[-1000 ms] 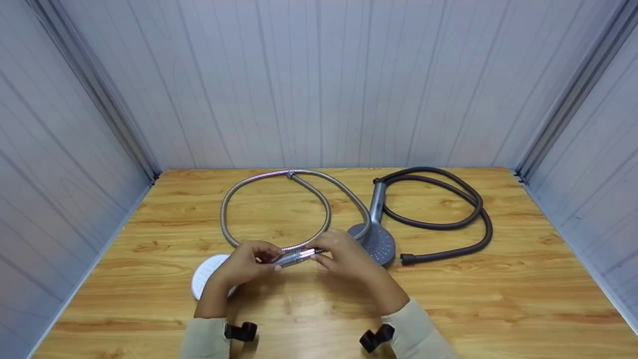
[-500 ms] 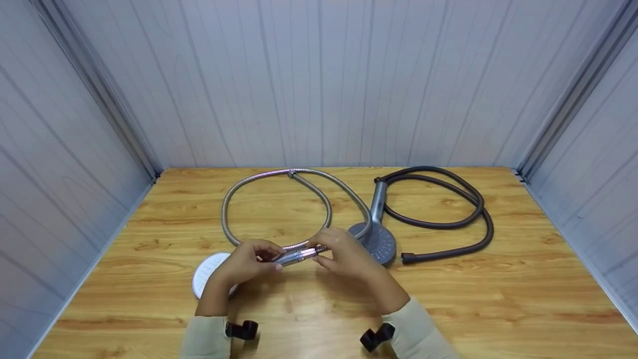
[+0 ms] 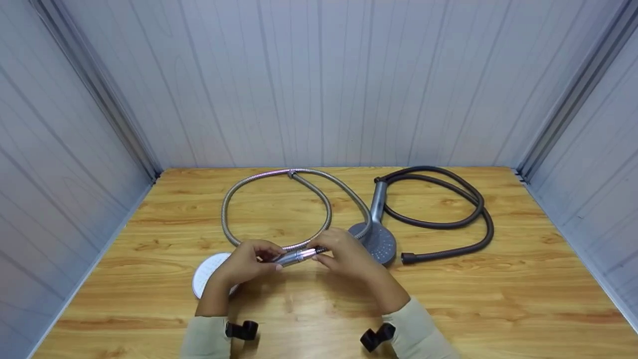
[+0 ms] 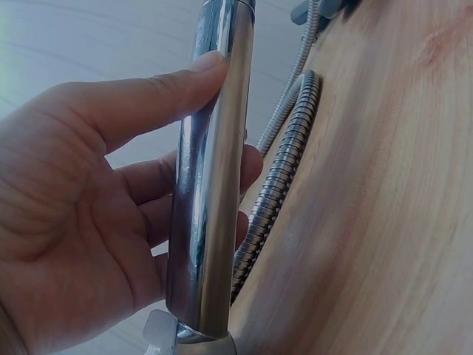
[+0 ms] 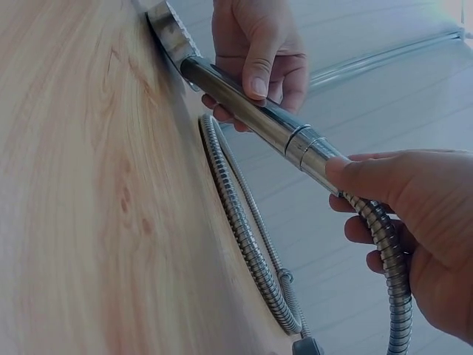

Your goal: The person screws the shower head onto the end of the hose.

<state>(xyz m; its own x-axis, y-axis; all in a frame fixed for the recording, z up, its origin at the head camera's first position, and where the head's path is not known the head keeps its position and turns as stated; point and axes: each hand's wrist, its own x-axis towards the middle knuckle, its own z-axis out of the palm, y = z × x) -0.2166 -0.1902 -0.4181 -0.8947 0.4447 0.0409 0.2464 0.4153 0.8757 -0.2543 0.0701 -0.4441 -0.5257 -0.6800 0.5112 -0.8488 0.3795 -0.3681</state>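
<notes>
The handle (image 5: 277, 127) and ringed hose (image 5: 395, 277) gleam silver, the table (image 3: 498, 299) is grained honey-brown, the sleeves (image 3: 205, 340) beige.

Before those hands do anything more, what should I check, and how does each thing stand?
1. Left hand holds the chrome handle: ok.
2. Right hand holds the hose fitting: ok.
3. Fitting lines up with the handle's end: ok, they look in line and meeting.
4. Joint fully tight: cannot tell from these views.
5. Silver hose clear of the gray shower head: not ok, it crosses it in the head view.
6. Dark hose away from both hands: ok.
</notes>
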